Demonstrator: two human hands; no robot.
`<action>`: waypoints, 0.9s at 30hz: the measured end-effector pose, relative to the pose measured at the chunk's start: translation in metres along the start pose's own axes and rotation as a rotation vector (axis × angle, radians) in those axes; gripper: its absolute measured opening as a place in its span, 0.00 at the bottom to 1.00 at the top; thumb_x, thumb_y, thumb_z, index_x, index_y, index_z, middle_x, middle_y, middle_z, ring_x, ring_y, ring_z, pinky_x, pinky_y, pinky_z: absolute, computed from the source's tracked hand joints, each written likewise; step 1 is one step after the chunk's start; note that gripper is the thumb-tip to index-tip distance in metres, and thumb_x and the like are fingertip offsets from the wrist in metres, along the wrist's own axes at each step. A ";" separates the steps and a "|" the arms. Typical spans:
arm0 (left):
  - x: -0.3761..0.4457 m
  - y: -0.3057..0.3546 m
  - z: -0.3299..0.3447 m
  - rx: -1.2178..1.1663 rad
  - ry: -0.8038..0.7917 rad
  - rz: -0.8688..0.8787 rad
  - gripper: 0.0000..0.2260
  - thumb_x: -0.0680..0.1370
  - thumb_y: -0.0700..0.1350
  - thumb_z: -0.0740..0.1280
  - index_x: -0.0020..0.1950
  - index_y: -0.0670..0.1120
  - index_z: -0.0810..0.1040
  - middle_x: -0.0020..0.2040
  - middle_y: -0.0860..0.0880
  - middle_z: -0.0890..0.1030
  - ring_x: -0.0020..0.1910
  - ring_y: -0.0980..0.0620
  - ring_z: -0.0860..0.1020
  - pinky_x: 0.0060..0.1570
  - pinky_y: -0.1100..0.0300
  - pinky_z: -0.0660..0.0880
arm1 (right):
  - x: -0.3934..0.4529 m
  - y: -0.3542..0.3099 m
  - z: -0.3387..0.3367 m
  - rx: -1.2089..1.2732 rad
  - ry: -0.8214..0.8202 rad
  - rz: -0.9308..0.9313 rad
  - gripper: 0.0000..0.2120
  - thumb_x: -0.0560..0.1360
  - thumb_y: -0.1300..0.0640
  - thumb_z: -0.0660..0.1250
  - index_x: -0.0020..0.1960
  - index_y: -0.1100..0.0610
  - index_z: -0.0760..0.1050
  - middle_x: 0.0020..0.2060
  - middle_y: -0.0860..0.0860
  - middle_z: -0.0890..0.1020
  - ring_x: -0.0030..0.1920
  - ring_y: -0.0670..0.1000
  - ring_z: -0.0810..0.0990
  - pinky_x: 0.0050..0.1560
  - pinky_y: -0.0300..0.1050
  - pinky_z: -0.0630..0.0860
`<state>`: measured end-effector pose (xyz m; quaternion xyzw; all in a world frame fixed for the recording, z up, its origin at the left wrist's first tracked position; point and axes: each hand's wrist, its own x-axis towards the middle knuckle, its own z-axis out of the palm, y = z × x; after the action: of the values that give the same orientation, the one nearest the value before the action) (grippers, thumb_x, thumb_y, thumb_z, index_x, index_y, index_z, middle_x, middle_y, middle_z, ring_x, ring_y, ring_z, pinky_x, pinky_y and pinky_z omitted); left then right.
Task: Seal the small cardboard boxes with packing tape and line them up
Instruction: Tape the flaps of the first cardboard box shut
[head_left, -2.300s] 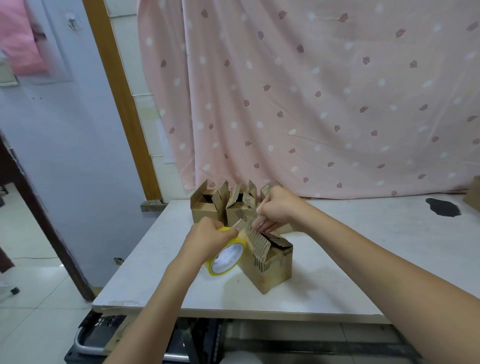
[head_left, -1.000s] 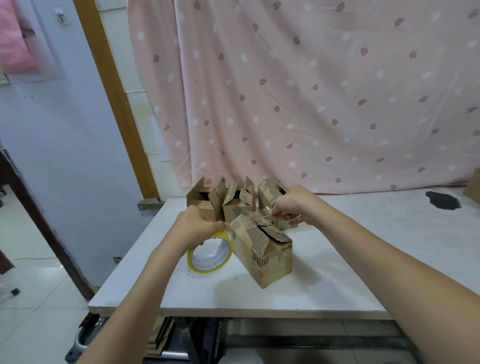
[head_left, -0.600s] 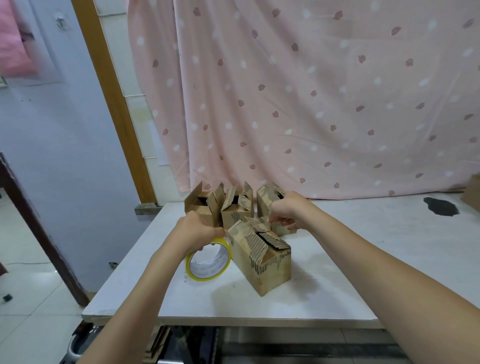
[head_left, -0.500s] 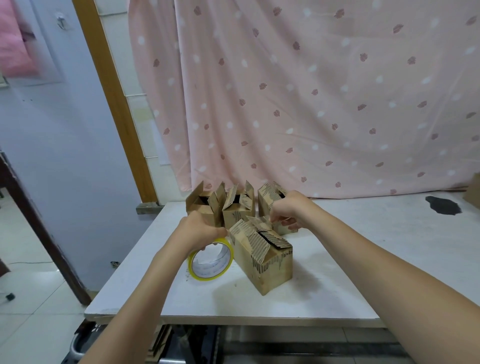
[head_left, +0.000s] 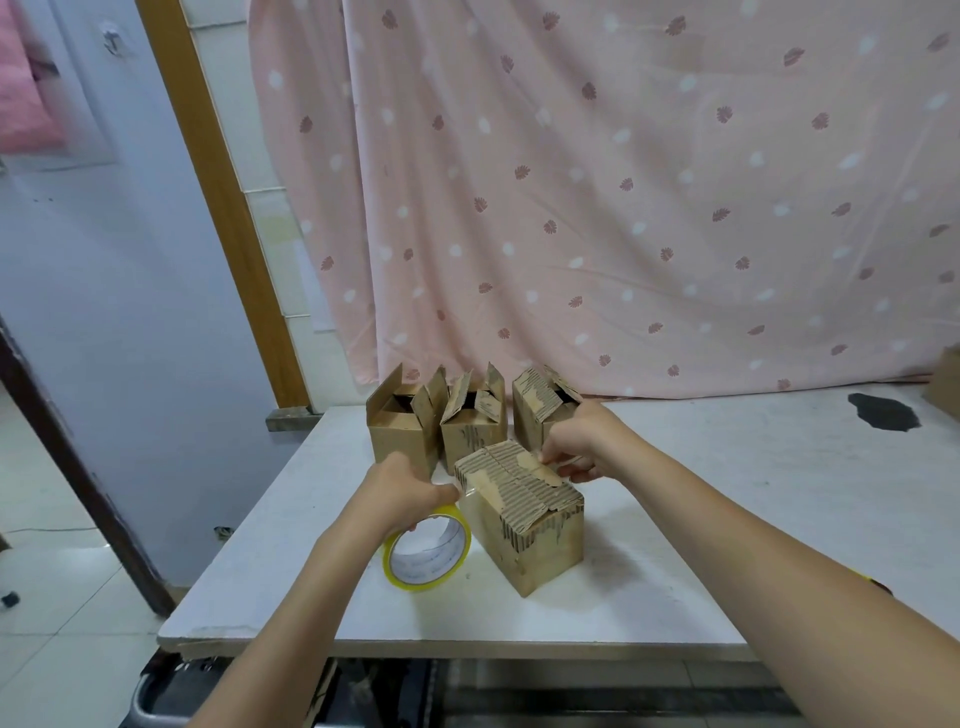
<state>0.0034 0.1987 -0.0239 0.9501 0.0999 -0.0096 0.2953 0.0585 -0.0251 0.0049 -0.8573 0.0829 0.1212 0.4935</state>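
Note:
A small cardboard box (head_left: 535, 535) stands near the front of the white table (head_left: 675, 561), its worn top flaps folded flat. My left hand (head_left: 400, 491) grips the yellow-rimmed tape roll (head_left: 428, 553) at the box's left side. A clear strip of tape runs from the roll over the box top. My right hand (head_left: 579, 441) pinches the tape end down on the far side of the top. Three more boxes stand in a row behind: the left one (head_left: 400, 426), the middle one (head_left: 475, 423) and the right one (head_left: 540, 410), all with flaps up.
A pink patterned curtain (head_left: 623, 182) hangs behind the table. A dark stain (head_left: 883, 411) marks the table at the far right, beside a cardboard corner (head_left: 948, 376). The table's left edge drops to a tiled floor; a wooden door frame (head_left: 223, 208) stands at left.
The front box's flaps, raised earlier, now lie flat. My right hand has come down onto the box top with the tape end. The roll stays at the left side.

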 end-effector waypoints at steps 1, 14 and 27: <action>0.001 -0.001 0.001 0.001 0.003 0.000 0.23 0.73 0.55 0.73 0.27 0.44 0.67 0.19 0.50 0.68 0.19 0.53 0.68 0.27 0.63 0.64 | 0.000 0.001 0.000 0.003 -0.004 0.004 0.07 0.70 0.69 0.71 0.44 0.62 0.74 0.38 0.59 0.85 0.34 0.55 0.82 0.43 0.49 0.82; -0.001 0.002 0.025 -0.019 0.063 0.063 0.23 0.74 0.54 0.71 0.29 0.44 0.65 0.27 0.46 0.68 0.27 0.48 0.69 0.33 0.59 0.67 | -0.010 0.013 0.006 -0.062 -0.074 0.043 0.04 0.77 0.63 0.68 0.49 0.65 0.77 0.36 0.55 0.81 0.31 0.51 0.80 0.31 0.44 0.78; -0.001 0.003 0.026 0.045 0.114 0.056 0.24 0.73 0.55 0.70 0.27 0.46 0.61 0.27 0.47 0.67 0.27 0.48 0.68 0.32 0.57 0.64 | -0.016 0.009 0.018 -0.289 0.324 -0.361 0.13 0.72 0.66 0.65 0.36 0.51 0.78 0.40 0.47 0.81 0.47 0.52 0.79 0.43 0.42 0.73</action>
<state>0.0041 0.1809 -0.0435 0.9580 0.0897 0.0504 0.2678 0.0388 -0.0130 -0.0066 -0.9278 -0.0115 -0.0965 0.3601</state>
